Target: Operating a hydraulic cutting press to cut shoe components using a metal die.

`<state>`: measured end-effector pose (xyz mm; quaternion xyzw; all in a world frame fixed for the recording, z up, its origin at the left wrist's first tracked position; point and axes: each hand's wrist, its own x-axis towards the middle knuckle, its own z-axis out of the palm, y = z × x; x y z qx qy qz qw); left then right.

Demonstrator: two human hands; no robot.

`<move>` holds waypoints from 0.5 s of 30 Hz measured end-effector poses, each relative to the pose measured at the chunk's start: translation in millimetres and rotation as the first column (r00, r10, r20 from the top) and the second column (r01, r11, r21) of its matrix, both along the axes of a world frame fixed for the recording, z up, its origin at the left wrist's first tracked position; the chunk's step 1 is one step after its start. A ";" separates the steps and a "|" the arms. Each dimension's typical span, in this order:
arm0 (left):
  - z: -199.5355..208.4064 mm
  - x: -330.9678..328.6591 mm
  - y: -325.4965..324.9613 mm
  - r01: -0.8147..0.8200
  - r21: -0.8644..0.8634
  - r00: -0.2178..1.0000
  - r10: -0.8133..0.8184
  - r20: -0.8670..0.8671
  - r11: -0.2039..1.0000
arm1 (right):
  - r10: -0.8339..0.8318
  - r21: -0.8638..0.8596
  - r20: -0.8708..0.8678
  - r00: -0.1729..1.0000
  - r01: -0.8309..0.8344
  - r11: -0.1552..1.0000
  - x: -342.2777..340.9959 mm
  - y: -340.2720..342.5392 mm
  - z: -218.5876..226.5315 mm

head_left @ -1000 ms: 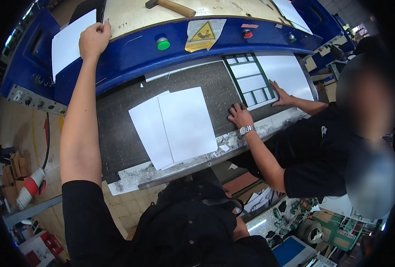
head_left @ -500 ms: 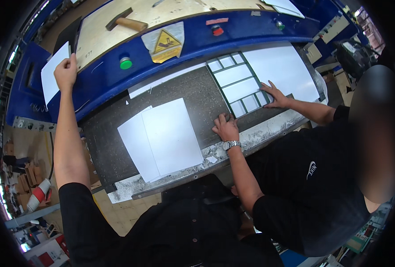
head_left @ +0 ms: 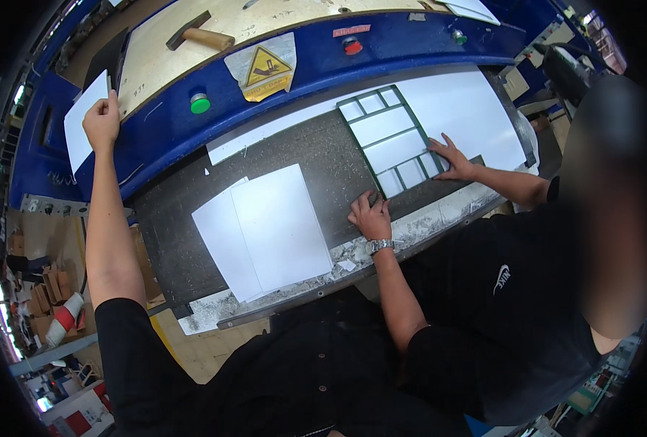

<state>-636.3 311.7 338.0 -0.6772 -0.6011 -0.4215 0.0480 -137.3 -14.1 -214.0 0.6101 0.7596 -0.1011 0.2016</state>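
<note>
My left hand (head_left: 102,121) is raised at the far left, its fingers closed on the edge of a white sheet (head_left: 81,135), possibly several together. The sheet hangs beside the blue machine front. My right hand does not show. Below, two or more overlapping white sheets (head_left: 279,226) lie on the dark machine bed (head_left: 294,153), apart from my hand. Right of them is a green-edged rectangular frame (head_left: 385,138) divided into compartments, with white showing through. A co-worker's watch-wearing hand (head_left: 371,217) touches its near corner, and the co-worker's other hand (head_left: 452,158) rests on its right side.
A large white sheet (head_left: 476,109) lies under and right of the frame. The blue machine front (head_left: 159,131) carries a green button (head_left: 200,103), a red button (head_left: 352,46) and a yellow warning sign (head_left: 267,69). A hammer (head_left: 201,33) lies on the wooden top. The co-worker (head_left: 498,313) stands close on the right.
The view has shifted slightly. My left hand still grips the white sheet near the same spot. The co-worker's hands stay at the frame, and the sheets on the bed have not moved.
</note>
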 end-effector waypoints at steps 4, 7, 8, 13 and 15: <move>-5.3 -58.1 -22.4 -0.102 0.026 0.994 0.103 -0.023 0.994 | 0.167 0.153 0.355 0.920 -0.233 0.960 -86.7 -41.0 131.9; -0.8 -54.5 -19.8 -0.098 -0.010 0.995 0.098 -0.022 0.995 | 0.135 0.210 0.655 0.744 -0.350 0.913 -97.2 -41.9 239.8; -1.2 -48.7 -15.3 -0.083 -0.014 0.996 0.083 -0.021 0.996 | 0.129 0.197 0.652 0.747 -0.332 0.922 -95.8 -45.1 241.1; 0.5 -42.3 -8.3 -0.074 -0.003 0.997 0.074 -0.033 0.997 | 0.019 -0.124 0.971 -0.239 -0.432 0.893 -105.3 -50.3 185.0; -4.1 -50.8 -5.1 -0.066 -0.003 0.998 0.066 -0.013 0.998 | -0.017 -0.266 0.746 -0.665 -0.322 0.909 -109.4 -50.8 188.5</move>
